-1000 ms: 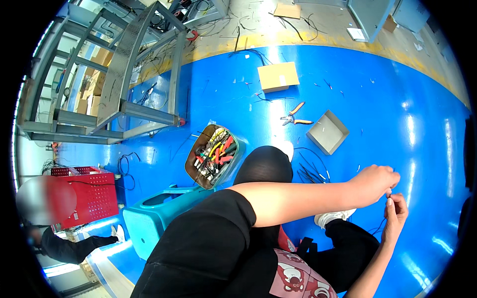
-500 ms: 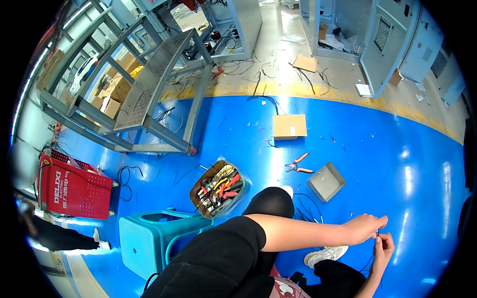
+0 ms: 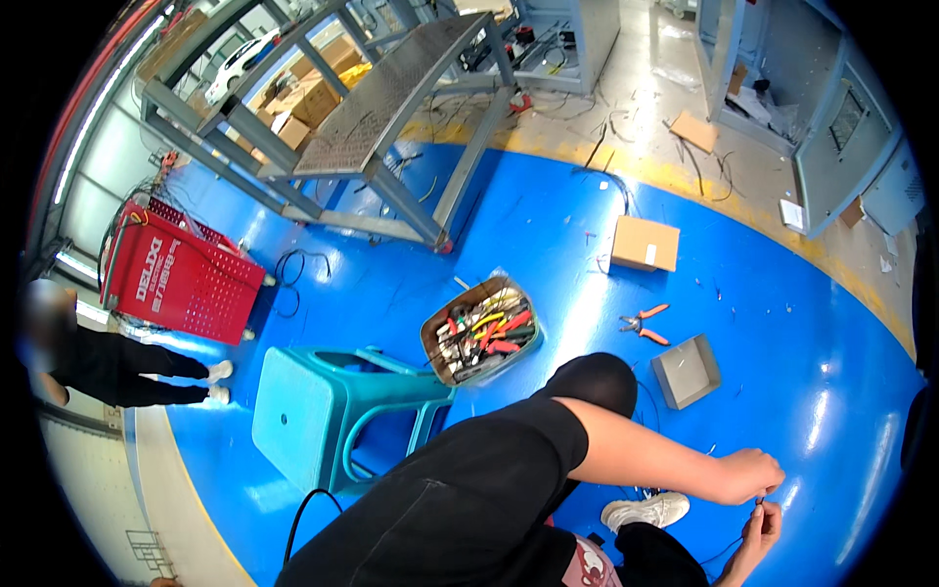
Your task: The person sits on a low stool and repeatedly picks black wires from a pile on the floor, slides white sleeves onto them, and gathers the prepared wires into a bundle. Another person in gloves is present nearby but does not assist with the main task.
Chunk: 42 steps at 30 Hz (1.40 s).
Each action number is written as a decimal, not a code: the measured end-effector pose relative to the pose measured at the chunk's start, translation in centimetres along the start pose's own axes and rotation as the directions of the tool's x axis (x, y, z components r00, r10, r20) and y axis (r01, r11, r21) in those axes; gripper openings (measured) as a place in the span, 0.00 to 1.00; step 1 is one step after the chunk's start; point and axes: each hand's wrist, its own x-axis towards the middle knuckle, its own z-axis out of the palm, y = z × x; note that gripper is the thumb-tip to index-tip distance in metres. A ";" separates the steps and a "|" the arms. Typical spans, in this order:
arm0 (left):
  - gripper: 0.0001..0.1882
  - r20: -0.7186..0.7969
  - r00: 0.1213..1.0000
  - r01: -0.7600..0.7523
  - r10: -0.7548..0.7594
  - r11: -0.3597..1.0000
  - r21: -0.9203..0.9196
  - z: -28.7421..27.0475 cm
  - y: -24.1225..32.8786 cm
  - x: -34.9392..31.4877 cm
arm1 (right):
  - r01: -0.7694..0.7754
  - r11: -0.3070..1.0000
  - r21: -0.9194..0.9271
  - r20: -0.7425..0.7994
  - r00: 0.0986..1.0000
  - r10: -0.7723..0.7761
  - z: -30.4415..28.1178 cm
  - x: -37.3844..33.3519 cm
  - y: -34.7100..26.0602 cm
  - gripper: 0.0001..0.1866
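Observation:
Both of my hands are together at the lower right. My left hand (image 3: 749,476) reaches across from the left, its fingers pinched on the end of a thin dark wire. Just below it, my right hand (image 3: 762,529) has thumb and fingers closed on the same wire (image 3: 722,555), which trails down to the left. The very tip between the fingers is too small to make out. Farther ahead on the blue floor lie orange-handled wire strippers (image 3: 646,325). Close to them stands an open grey box (image 3: 687,373).
A tool bin (image 3: 479,328) full of pliers and screwdrivers stands beside a turquoise stool (image 3: 303,416) lying on its side. Beyond are a cardboard box (image 3: 644,244), a metal step frame (image 3: 381,108), a red cart (image 3: 186,274) and grey cabinets (image 3: 851,147). A person (image 3: 117,352) stands at far left.
My view has swung left, so the floor things sit farther right in the picture. Both hands stay together on the wire. More of the person at the left now shows.

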 end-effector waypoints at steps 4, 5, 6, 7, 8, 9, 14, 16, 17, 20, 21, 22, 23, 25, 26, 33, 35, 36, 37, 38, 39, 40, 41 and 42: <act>0.04 -0.026 0.996 0.091 -0.090 0.994 0.056 1.4 -1.0 1.0 | -0.023 0.999 -0.023 0.018 1.000 0.024 0.0 0.3 -0.2 0.08; 0.03 -0.040 0.997 0.068 -0.066 0.997 0.040 1.3 -1.0 0.9 | -0.046 0.999 -0.019 0.016 0.999 0.046 -0.2 0.2 -0.5 0.08; 0.04 -0.057 0.997 0.059 -0.057 0.998 0.031 1.1 -0.8 0.8 | -0.031 1.000 -0.006 0.019 0.999 0.031 -0.2 0.3 -0.2 0.07; 0.05 -0.075 0.996 0.049 -0.047 0.999 0.022 1.1 -0.6 0.8 | -0.015 1.000 0.005 0.021 1.000 0.015 -0.3 0.3 -0.2 0.07; 0.05 -0.059 0.996 0.068 -0.068 0.998 0.001 1.2 -0.5 1.0 | -0.016 1.000 0.005 0.010 1.000 0.016 -0.5 0.2 -0.2 0.07; 0.05 -0.044 0.994 0.098 -0.098 0.995 -0.011 1.2 -0.4 1.1 | -0.017 1.000 0.014 0.008 1.000 0.017 -0.5 0.2 0.0 0.06; 0.06 -0.029 0.987 0.155 -0.161 0.977 -0.144 2.2 -1.8 1.2 | -0.044 0.998 0.041 -0.016 0.999 0.045 -0.4 0.2 0.1 0.05; 0.06 -0.006 0.985 0.171 -0.174 0.972 -0.164 2.0 -0.9 1.5 | -0.034 0.999 0.042 -0.014 0.999 0.034 -0.9 0.1 0.6 0.04; 0.06 0.008 0.984 0.178 -0.179 0.968 -0.174 2.0 -0.6 1.7 | -0.027 0.999 0.038 -0.031 0.999 0.028 -1.2 0.0 0.7 0.05; 0.06 0.045 0.974 0.223 -0.221 0.973 -0.052 3.6 -1.3 2.7 | -0.021 0.999 -0.044 -0.051 0.999 0.019 -1.4 0.2 1.0 0.05; 0.06 -0.014 0.976 0.214 -0.216 0.974 -0.076 4.4 -2.9 2.3 | -0.047 0.994 -0.096 -0.059 0.997 0.042 -0.4 0.8 1.0 0.05; 0.06 0.015 0.963 0.268 -0.268 0.960 -0.084 3.5 -2.1 2.4 | -0.052 0.994 -0.092 -0.058 0.997 0.047 -0.5 0.7 0.5 0.04; 0.06 0.015 0.978 0.206 -0.206 0.972 -0.114 3.0 -2.0 2.3 | -0.038 0.995 -0.089 -0.063 0.997 0.032 -0.7 0.8 0.4 0.04; 0.06 -0.115 0.976 0.166 -0.185 0.973 -0.159 2.0 -1.2 1.8 | -0.034 0.998 -0.053 -0.069 0.997 0.030 -0.3 0.9 -0.5 0.02; 0.07 -0.079 0.975 0.191 -0.207 0.966 -0.175 1.8 -1.0 2.0 | -0.036 0.999 -0.026 -0.070 0.997 0.034 -0.7 0.9 -0.6 0.01; 0.09 0.039 0.967 0.254 -0.251 0.954 -0.157 1.2 -0.1 2.0 | 0.055 0.992 -0.110 -0.094 0.993 -0.066 -0.5 0.1 -1.3 0.02; 0.08 0.012 0.978 0.206 -0.208 0.958 -0.197 1.6 0.0 2.1 | 0.046 0.989 -0.140 -0.117 0.991 -0.062 -1.0 -0.3 -1.1 0.02; 0.08 -0.006 0.982 0.185 -0.191 0.959 -0.216 1.6 0.0 2.0 | 0.055 0.987 -0.148 -0.114 0.991 -0.073 -1.1 -0.3 -1.2 0.02; 0.08 -0.004 0.983 0.176 -0.181 0.962 -0.207 1.7 0.1 1.9 | 0.052 0.988 -0.148 -0.120 0.990 -0.070 -1.1 -0.4 -1.1 0.02; 0.08 0.000 0.986 0.166 -0.169 0.966 -0.200 1.8 0.1 1.9 | 0.047 0.988 -0.149 -0.128 0.990 -0.067 -1.2 -0.5 -1.1 0.02; 0.07 0.002 0.987 0.156 -0.158 0.969 -0.192 2.0 0.1 1.8 | 0.043 0.988 -0.150 -0.135 0.989 -0.064 -1.4 -0.6 -1.0 0.02; 0.07 -0.005 0.993 0.115 -0.119 0.972 -0.206 2.4 0.2 1.9 | 0.031 0.994 -0.107 -0.161 0.986 -0.048 -1.7 -0.8 -0.8 0.02; 0.07 -0.012 0.997 0.074 -0.078 0.972 -0.221 2.8 0.3 1.9 | 0.020 0.994 -0.110 -0.167 0.985 -0.039 -2.1 -1.1 -0.8 0.02; 0.07 -0.015 0.999 0.035 -0.039 0.971 -0.238 3.2 0.4 2.0 | 0.006 0.994 -0.113 -0.175 0.984 -0.026 -2.6 -1.4 -0.7 0.02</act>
